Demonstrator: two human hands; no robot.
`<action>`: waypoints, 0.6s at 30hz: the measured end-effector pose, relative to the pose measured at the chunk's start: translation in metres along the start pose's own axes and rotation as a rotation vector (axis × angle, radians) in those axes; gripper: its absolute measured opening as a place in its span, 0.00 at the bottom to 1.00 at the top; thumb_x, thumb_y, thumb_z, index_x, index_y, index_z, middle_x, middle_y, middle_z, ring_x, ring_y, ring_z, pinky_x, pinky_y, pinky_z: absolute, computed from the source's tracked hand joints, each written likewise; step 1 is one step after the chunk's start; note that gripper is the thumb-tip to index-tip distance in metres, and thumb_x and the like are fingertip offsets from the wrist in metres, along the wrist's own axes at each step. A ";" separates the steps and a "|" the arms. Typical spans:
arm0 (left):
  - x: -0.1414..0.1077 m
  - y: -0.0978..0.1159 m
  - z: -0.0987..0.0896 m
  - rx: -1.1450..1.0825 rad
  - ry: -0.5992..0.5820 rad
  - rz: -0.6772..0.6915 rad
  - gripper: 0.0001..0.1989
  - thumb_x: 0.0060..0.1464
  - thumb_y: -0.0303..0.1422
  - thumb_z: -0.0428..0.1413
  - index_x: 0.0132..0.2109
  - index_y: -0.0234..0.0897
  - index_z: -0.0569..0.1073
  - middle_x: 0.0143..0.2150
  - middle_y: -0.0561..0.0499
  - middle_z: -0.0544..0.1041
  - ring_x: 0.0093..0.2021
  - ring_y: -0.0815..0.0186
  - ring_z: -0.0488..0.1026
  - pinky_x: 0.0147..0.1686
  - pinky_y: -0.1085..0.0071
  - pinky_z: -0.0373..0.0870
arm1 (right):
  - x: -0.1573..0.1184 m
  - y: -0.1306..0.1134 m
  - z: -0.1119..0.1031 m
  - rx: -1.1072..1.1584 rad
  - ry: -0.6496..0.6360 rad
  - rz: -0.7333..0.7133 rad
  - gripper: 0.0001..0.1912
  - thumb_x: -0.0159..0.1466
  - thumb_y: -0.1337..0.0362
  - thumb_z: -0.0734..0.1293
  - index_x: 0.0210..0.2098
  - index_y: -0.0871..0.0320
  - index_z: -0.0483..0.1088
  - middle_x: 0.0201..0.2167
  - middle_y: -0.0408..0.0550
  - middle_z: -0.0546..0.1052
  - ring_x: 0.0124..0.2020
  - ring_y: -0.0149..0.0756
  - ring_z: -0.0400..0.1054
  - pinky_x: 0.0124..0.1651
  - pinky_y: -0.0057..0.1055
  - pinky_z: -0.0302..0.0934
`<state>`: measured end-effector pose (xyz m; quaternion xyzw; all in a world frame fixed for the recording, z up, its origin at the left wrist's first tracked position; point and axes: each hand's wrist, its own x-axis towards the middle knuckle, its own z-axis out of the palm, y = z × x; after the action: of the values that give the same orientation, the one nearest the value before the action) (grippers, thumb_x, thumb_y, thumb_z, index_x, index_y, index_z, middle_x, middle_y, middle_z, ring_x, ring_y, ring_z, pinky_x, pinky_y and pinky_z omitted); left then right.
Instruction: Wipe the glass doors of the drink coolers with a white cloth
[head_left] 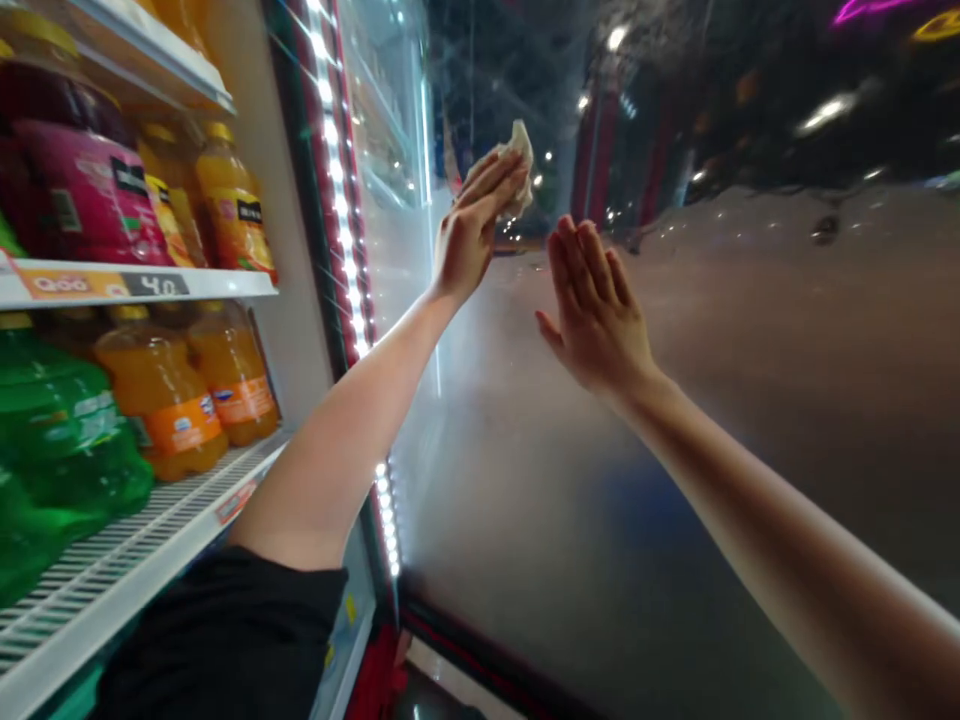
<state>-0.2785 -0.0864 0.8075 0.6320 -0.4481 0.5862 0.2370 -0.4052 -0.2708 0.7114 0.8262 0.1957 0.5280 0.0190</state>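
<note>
My left hand (469, 240) presses a crumpled whitish cloth (519, 170) against the fogged glass door (510, 430); it could also be a paper wipe. Its fingers lie over the cloth, partly hiding it. Lower and to the right, my right hand (596, 320) is stretched out flat at the glass with its palm turned away from me, holding nothing. Above both hands the pane is dark and see-through, with streaks and drops. Below a wavy line it is hazy with mist.
On the left, a lit drinks cooler holds a green bottle (67, 420), orange drink bottles (161, 400) and a large pink-labelled bottle (82, 170). A white shelf edge (247, 283) and a wire shelf (187, 490) jut out near my left arm. A bright LED strip (341, 210) runs down the frame.
</note>
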 end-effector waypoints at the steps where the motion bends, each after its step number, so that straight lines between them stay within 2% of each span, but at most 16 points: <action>1: -0.002 0.001 0.001 0.003 -0.006 -0.009 0.29 0.81 0.32 0.33 0.72 0.32 0.71 0.77 0.49 0.69 0.82 0.52 0.51 0.78 0.53 0.48 | 0.001 -0.001 -0.003 0.023 -0.012 -0.001 0.45 0.75 0.60 0.59 0.83 0.58 0.32 0.85 0.48 0.39 0.84 0.55 0.31 0.83 0.65 0.38; 3: -0.008 0.003 0.000 -0.051 -0.012 -0.018 0.27 0.81 0.38 0.37 0.72 0.35 0.72 0.78 0.50 0.68 0.83 0.51 0.48 0.80 0.48 0.44 | 0.002 -0.004 -0.008 0.066 -0.035 -0.010 0.46 0.74 0.60 0.60 0.83 0.55 0.32 0.85 0.44 0.39 0.84 0.57 0.30 0.82 0.69 0.37; 4: -0.011 0.003 -0.001 -0.093 -0.013 -0.021 0.25 0.80 0.42 0.40 0.71 0.41 0.73 0.78 0.53 0.68 0.84 0.53 0.48 0.81 0.48 0.44 | 0.002 -0.006 -0.010 0.088 -0.029 -0.004 0.47 0.73 0.59 0.60 0.83 0.52 0.31 0.85 0.41 0.40 0.85 0.56 0.30 0.82 0.70 0.36; 6: -0.016 -0.001 -0.004 -0.170 -0.039 -0.017 0.22 0.78 0.47 0.45 0.68 0.52 0.75 0.76 0.59 0.69 0.83 0.59 0.52 0.82 0.50 0.45 | 0.002 -0.009 -0.012 0.126 -0.006 0.014 0.49 0.71 0.56 0.62 0.83 0.46 0.31 0.84 0.36 0.43 0.85 0.54 0.29 0.82 0.70 0.34; 8: -0.018 -0.010 -0.009 -0.219 -0.066 -0.006 0.23 0.76 0.51 0.45 0.66 0.55 0.76 0.75 0.62 0.71 0.81 0.60 0.56 0.83 0.52 0.46 | 0.002 -0.011 -0.012 0.147 0.015 0.028 0.49 0.71 0.54 0.62 0.83 0.44 0.33 0.84 0.33 0.44 0.85 0.51 0.29 0.83 0.67 0.33; 10: -0.018 -0.021 -0.013 -0.240 -0.079 -0.021 0.25 0.74 0.52 0.45 0.66 0.55 0.77 0.75 0.63 0.71 0.82 0.58 0.55 0.84 0.53 0.44 | 0.003 -0.011 -0.010 0.145 0.027 0.026 0.47 0.72 0.53 0.59 0.83 0.49 0.34 0.84 0.35 0.42 0.85 0.48 0.30 0.84 0.62 0.31; 14: -0.023 -0.032 -0.021 -0.230 -0.006 -0.151 0.24 0.72 0.52 0.45 0.69 0.71 0.71 0.74 0.74 0.70 0.85 0.63 0.34 0.84 0.61 0.34 | 0.004 -0.009 -0.006 0.108 0.034 0.018 0.43 0.74 0.54 0.56 0.83 0.60 0.38 0.84 0.42 0.39 0.85 0.45 0.31 0.83 0.56 0.29; 15: -0.027 -0.031 -0.022 -0.217 0.016 -0.162 0.25 0.72 0.51 0.45 0.70 0.72 0.70 0.73 0.74 0.70 0.85 0.65 0.32 0.84 0.62 0.33 | 0.005 -0.008 -0.005 0.103 0.033 0.025 0.43 0.74 0.55 0.56 0.83 0.61 0.39 0.84 0.42 0.39 0.85 0.45 0.31 0.83 0.54 0.29; 16: -0.031 -0.029 -0.022 -0.198 0.029 -0.152 0.25 0.73 0.50 0.44 0.71 0.71 0.69 0.74 0.74 0.70 0.85 0.65 0.33 0.84 0.62 0.35 | 0.005 -0.008 -0.005 0.098 0.029 0.031 0.43 0.74 0.55 0.57 0.83 0.62 0.39 0.84 0.43 0.39 0.85 0.45 0.31 0.83 0.53 0.29; 18: -0.038 -0.024 -0.020 -0.157 0.015 -0.086 0.25 0.75 0.47 0.41 0.72 0.63 0.70 0.75 0.69 0.69 0.85 0.62 0.42 0.84 0.60 0.41 | 0.005 -0.009 -0.005 0.077 0.026 0.031 0.43 0.74 0.56 0.58 0.82 0.64 0.39 0.84 0.46 0.39 0.85 0.46 0.31 0.84 0.51 0.29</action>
<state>-0.2656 -0.0468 0.7806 0.6255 -0.4633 0.5434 0.3142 -0.4103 -0.2620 0.7156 0.8223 0.2032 0.5310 -0.0238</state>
